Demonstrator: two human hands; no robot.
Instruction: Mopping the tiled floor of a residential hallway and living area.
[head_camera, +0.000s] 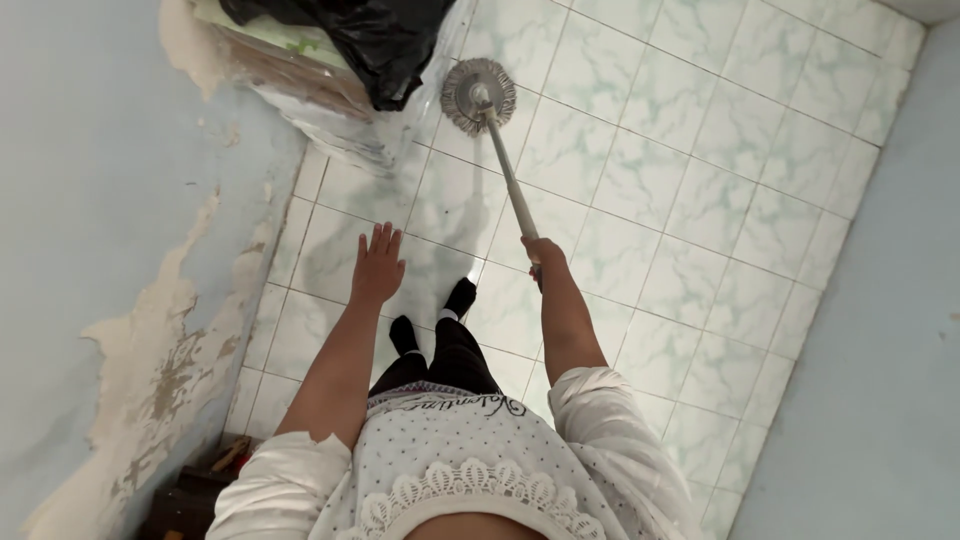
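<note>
Right hand (543, 252) grips grey metal mop handle (510, 185); round grey string mop head (479, 95) at 12 o'clock beside black plastic bag (385, 45). Left hand (378, 265) open, empty. Risk: strands snagging bag, slipping on wet pale tiled floor (700, 200).

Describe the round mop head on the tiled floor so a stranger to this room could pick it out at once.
Start at the pale green and white tiled floor between the blue walls, then follow the silver metal mop handle up from the person's right hand. At its far end lies the round grey stringy mop head, beside the black plastic bag. It is the only round, fringed thing on the floor.
</note>
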